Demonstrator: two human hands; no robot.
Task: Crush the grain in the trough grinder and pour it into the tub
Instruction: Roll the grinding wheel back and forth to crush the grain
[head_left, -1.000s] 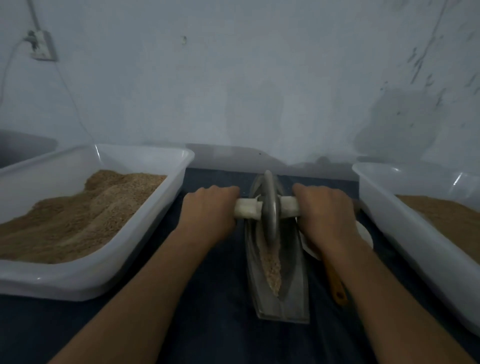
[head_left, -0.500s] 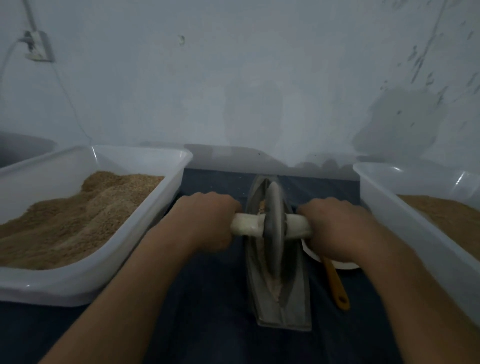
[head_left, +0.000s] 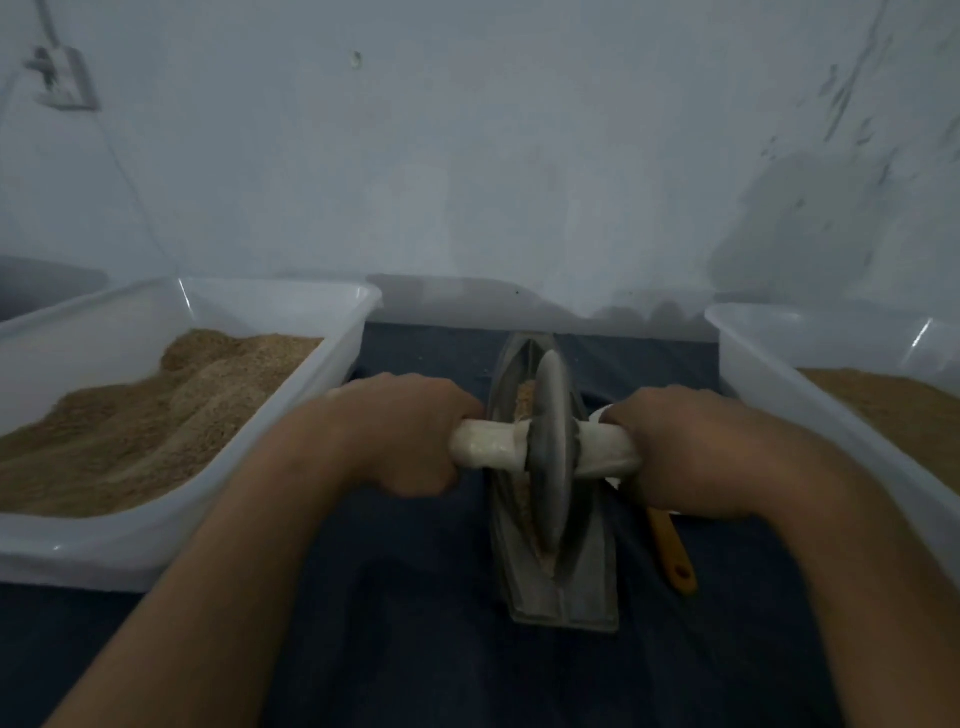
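A grey boat-shaped trough grinder (head_left: 587, 582) lies lengthwise on the dark cloth in the middle. Its metal wheel (head_left: 555, 457) stands upright in the groove, near the middle of the trough. A pale axle handle (head_left: 488, 451) runs through the wheel. My left hand (head_left: 405, 431) grips the left end of the handle and my right hand (head_left: 691, 452) grips the right end. Brown grain (head_left: 523, 402) shows in the groove beyond the wheel and a little at its near end.
A white tub (head_left: 332, 374) of brown ground grain sits at the left, another white tub (head_left: 769, 395) with grain at the right. An orange-handled tool (head_left: 672, 551) and a white dish lie right of the trough, mostly under my right hand. A wall stands close behind.
Both hands have drawn the wheel along the trough from its far end toward me, to about the middle.
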